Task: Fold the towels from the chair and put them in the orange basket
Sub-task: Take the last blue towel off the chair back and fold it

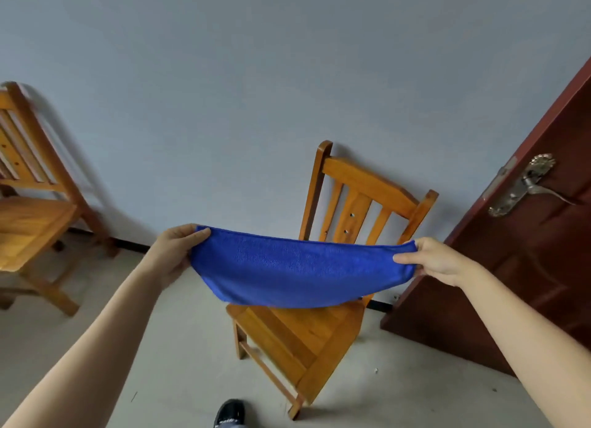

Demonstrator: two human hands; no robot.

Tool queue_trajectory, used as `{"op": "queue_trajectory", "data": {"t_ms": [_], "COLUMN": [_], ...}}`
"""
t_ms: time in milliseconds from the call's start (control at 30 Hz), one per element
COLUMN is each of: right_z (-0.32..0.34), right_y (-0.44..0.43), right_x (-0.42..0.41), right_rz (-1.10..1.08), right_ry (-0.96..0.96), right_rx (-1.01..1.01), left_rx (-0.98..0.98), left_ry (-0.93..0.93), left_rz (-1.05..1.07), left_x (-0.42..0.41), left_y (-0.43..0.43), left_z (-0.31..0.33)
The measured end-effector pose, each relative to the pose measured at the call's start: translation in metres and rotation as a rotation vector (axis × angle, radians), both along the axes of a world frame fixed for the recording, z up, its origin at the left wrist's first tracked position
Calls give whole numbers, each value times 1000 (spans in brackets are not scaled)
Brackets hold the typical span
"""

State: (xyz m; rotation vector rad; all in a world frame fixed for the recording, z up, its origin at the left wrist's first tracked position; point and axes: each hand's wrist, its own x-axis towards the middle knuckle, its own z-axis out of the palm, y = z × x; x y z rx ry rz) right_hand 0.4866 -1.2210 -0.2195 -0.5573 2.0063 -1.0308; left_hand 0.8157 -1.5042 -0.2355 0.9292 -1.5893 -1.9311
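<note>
Blue towel (300, 267) gripped, left hand (176, 251), right hand (438, 261)

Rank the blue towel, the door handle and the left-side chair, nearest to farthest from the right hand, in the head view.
1. blue towel, pinched in the right hand.
2. door handle, up to its right.
3. left-side chair, far left.

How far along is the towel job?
Mid-fold. The left hand and right hand each pinch an end of a blue microfibre towel, stretched above the wooden slat-back chair, whose visible seat holds no other towel. Left to do: finishing the fold and putting it in the orange basket, not in view.
</note>
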Motion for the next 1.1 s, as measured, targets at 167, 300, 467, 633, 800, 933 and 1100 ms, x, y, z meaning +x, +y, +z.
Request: {"op": "queue_trajectory", "data": {"t_ms": [167, 300, 467, 633, 800, 933, 1100], "right_z": [-59, -95, -139, -195, -246, -291, -351], "right_y": [21, 22, 4, -27, -56, -79, -105], "right_x": [12, 12, 13, 12, 3, -3, -26], "right_rz": [11, -41, -194, -391, -528, -553, -526], "right_ry": [-110, -198, -232, -220, -169, -134, -34], "right_rx": [122, 195, 224, 247, 281, 299, 334], "left_rx": [161, 292, 359, 432, 480, 442, 454], "left_ry": [-135, -225, -336, -428, -527, -589, -600], "left_rz": [59, 67, 117, 189, 235, 276, 340], "left_x": [17, 14, -3, -32, -54, -71, -103], "left_y": [40, 50, 41, 13, -17, -38, -58], "left_z": [-66, -105, -148, -198, -246, -288, -345]}}
